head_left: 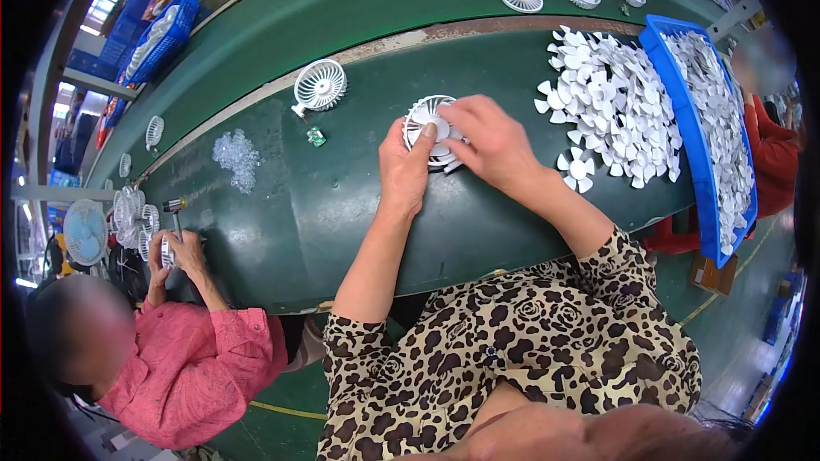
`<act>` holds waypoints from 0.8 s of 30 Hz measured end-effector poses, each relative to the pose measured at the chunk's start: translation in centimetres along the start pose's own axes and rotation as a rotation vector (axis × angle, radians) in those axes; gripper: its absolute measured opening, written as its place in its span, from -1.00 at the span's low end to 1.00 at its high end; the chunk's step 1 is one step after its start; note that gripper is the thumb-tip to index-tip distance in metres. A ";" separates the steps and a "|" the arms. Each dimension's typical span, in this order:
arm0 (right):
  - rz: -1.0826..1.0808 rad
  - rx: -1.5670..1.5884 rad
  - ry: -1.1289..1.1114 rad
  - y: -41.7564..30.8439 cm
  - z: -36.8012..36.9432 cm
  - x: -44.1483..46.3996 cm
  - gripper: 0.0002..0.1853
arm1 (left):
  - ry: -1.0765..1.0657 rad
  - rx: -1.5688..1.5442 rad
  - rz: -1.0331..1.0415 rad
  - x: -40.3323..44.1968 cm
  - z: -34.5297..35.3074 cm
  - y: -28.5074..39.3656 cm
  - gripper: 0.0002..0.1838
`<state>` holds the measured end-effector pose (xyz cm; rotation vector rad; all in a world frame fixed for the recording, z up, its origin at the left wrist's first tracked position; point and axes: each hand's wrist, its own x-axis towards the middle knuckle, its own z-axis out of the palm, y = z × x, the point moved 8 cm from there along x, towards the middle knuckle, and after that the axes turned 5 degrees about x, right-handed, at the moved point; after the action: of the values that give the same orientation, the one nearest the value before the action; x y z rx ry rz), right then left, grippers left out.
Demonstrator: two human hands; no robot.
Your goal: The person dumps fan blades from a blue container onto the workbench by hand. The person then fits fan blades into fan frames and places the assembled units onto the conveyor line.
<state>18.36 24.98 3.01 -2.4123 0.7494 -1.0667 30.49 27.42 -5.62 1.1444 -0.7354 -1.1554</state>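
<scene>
A round white fan housing (418, 107) with a ribbed rim is held just over the green table, in front of my chest. My left hand (403, 169) grips its left side, the thumb pressing on the hub of a white fan blade (442, 130) inside. From the right, my right hand (500, 141) curls its fingers over the housing's edge and hides part of the blade. Nearby on the table, left of my hands, stands another white fan housing (320, 85) with a small green circuit board (316, 137) wired to it.
Loose white fan blades (611, 102) are heaped at right, beside a blue bin (705, 154) full of them. Small clear pieces (237, 160) lie left. Behind runs a green conveyor (342, 13) carrying fan parts. A co-worker in pink (201, 367) holds a hammer (176, 213) at left.
</scene>
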 end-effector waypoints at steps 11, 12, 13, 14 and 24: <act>0.500 0.440 -0.424 7.3 4.5 -0.6 -0.60 | 0.094 0.645 0.159 0.2 -1.2 1.2 -0.73; 0.473 0.383 -0.474 7.9 4.8 -0.1 -0.59 | 0.137 0.812 0.219 0.5 -1.6 1.9 -0.72; 0.442 0.343 -0.442 8.8 5.0 0.9 -0.58 | 0.239 0.849 0.323 0.5 -2.2 3.4 -0.69; 0.704 0.480 -0.468 10.0 5.2 1.2 -0.62 | 0.346 0.884 0.429 0.6 -3.0 4.9 -0.66; 0.381 0.122 0.008 12.6 -8.6 2.6 -0.54 | 0.447 1.733 0.632 0.9 -3.3 6.2 -0.54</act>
<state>9.37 12.37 2.96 -2.0540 1.0614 -0.9360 35.63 27.56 -0.79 2.1498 -1.6160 0.5885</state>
